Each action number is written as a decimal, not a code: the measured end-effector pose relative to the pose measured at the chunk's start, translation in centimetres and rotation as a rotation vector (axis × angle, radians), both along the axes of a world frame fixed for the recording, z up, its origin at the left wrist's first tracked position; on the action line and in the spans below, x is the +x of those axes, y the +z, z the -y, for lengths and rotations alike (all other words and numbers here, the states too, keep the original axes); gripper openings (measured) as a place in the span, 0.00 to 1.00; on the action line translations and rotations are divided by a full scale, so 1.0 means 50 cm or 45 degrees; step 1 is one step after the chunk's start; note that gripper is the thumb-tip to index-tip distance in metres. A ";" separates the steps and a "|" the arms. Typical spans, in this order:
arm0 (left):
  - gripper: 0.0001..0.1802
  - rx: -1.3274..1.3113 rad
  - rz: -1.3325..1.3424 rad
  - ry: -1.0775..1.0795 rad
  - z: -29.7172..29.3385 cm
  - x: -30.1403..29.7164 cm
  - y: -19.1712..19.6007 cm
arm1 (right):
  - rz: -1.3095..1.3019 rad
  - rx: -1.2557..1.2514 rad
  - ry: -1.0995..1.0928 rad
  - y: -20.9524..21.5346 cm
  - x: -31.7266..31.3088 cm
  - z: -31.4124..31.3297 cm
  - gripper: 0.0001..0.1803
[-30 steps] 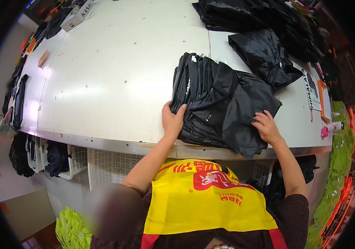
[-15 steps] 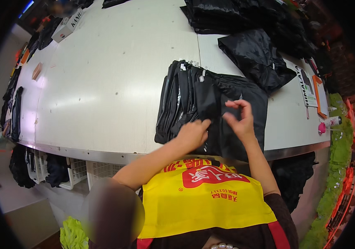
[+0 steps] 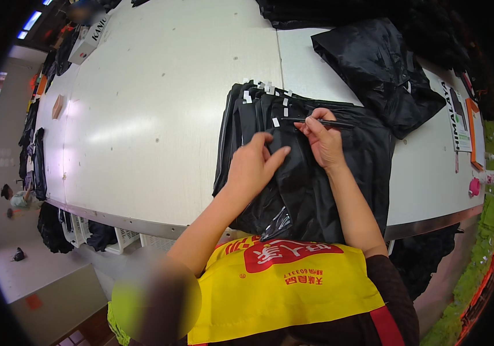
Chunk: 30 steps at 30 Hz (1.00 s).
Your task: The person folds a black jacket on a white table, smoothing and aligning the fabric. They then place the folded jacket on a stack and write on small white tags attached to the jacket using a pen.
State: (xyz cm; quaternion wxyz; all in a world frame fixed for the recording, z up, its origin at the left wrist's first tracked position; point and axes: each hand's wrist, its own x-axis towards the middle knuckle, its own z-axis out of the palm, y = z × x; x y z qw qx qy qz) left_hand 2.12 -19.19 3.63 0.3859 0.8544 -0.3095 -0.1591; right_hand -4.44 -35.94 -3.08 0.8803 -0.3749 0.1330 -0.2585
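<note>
While the right hand [image 3: 323,141] was empty-looking with spread fingers half a second ago, we now see a slim black pen-like stick [image 3: 340,123] pinched between its thumb and fingers, the others curled. We judge that the work in hand has turned from smoothing the cloth to its tagged upper edge. The left hand [image 3: 251,164] is half open, thumb apart from the bent fingers, over the cloth; we see nothing gripped in it and cannot tell whether its fingertips press down.

Beneath both hands, the layered pile of thin black fabric pieces [image 3: 365,155] lies at the near edge of the long white bench [image 3: 160,104]. We find it slightly glossy, creased, fanned at the left, with small white rectangular tags [image 3: 275,122] along its top.
</note>
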 end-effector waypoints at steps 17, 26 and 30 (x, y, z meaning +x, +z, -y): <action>0.14 0.025 -0.273 0.158 0.091 0.083 -0.009 | -0.041 -0.198 -0.108 0.025 0.032 0.001 0.06; 0.12 -0.041 -0.365 0.174 0.115 0.131 -0.041 | -0.165 0.002 0.007 -0.007 0.070 0.001 0.07; 0.13 -0.017 -0.451 0.204 0.114 0.133 -0.043 | -0.208 0.041 0.045 0.040 0.065 0.030 0.07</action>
